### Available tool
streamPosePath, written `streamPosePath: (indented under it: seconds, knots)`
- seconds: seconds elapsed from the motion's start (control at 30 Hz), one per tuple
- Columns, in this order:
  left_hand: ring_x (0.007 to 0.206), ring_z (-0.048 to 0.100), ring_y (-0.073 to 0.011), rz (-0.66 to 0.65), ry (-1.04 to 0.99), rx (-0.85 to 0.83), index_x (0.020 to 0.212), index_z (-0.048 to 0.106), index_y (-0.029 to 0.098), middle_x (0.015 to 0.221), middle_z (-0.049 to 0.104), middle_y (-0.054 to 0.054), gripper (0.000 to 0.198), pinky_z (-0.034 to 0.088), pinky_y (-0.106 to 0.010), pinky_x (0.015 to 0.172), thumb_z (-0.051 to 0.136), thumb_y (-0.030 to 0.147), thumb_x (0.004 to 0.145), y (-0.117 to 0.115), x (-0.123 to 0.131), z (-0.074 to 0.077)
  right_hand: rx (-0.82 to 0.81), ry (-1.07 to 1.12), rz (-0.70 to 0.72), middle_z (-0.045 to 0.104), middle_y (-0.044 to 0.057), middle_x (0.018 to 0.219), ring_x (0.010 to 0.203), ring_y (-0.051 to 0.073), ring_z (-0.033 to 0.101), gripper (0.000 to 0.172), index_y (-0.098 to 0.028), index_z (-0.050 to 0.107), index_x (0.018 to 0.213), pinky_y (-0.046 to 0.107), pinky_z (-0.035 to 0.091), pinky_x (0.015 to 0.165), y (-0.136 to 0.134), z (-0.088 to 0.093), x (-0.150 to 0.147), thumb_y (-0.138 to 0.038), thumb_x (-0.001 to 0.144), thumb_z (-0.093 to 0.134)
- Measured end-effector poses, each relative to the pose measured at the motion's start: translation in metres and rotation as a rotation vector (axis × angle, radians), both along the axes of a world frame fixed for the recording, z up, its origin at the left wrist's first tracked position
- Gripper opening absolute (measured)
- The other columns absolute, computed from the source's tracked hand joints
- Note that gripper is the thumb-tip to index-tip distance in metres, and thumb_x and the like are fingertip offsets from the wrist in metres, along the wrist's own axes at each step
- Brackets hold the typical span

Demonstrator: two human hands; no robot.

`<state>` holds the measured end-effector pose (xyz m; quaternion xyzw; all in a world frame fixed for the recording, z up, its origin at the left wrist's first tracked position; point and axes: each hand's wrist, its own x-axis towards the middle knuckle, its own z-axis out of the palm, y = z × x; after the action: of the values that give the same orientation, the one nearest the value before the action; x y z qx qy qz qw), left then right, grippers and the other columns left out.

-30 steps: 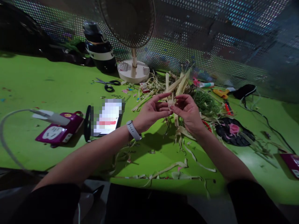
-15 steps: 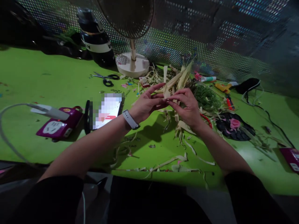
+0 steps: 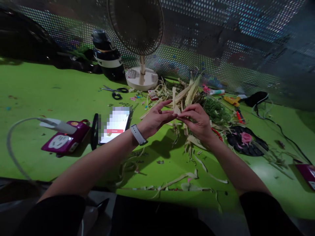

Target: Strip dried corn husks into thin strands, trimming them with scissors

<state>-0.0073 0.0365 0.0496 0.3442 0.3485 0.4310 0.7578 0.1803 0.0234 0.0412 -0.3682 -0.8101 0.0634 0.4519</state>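
Both my hands are raised together over the green table [image 3: 49, 95]. My left hand [image 3: 156, 118], with a white watch on its wrist, pinches a pale strip of dried corn husk [image 3: 175, 106] with thumb and finger, its index finger stretched out. My right hand [image 3: 198, 122] pinches the same husk strip from the other side, fingers curled. The strip stands up between the fingertips. Behind the hands lies a heap of dried husks [image 3: 187, 93]. More husk scraps [image 3: 194, 157] hang and lie beneath my right hand.
A phone [image 3: 115, 123] leans on a stand beside a purple power strip [image 3: 64, 141] with a white plug. Scissors [image 3: 114, 90], a fan [image 3: 141, 77] and a dark bottle [image 3: 108, 60] stand farther back. Green fibres [image 3: 216, 109], a yellow glue gun [image 3: 231, 100] and a black-and-pink piece [image 3: 246, 141] lie right.
My hands have stayed together on the husk strip, working it with small finger movements. The head camera shifted a little up and then back down.
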Motion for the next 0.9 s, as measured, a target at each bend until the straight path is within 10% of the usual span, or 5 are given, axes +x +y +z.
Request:
streamPosePath:
  seconds: [0.4,0.9]
  knots:
    - [0.086,0.071,-0.0158,0.033,-0.091,0.253,0.141,0.039,0.023,0.084,0.072,-0.001,0.081,0.051,-0.035,0.094,0.076,0.008,0.07,-0.003,0.005,-0.015,-0.111,0.141,-0.127,0.056,0.003,0.089,0.088,0.018,0.055,0.014,-0.022,0.064,0.081,0.035,0.048,0.08,-0.005,0.0,-0.009,-0.036,0.084,0.067]
    - [0.08,0.069,-0.0137,-0.033,-0.094,0.27,0.144,0.033,0.021,0.085,0.072,-0.002,0.093,0.052,-0.03,0.083,0.079,0.008,0.065,-0.004,0.006,-0.016,-0.582,0.605,0.065,0.058,-0.004,0.082,0.074,0.011,0.055,0.036,-0.025,0.056,0.092,0.027,0.049,0.071,-0.003,-0.007,-0.018,-0.04,0.069,0.079]
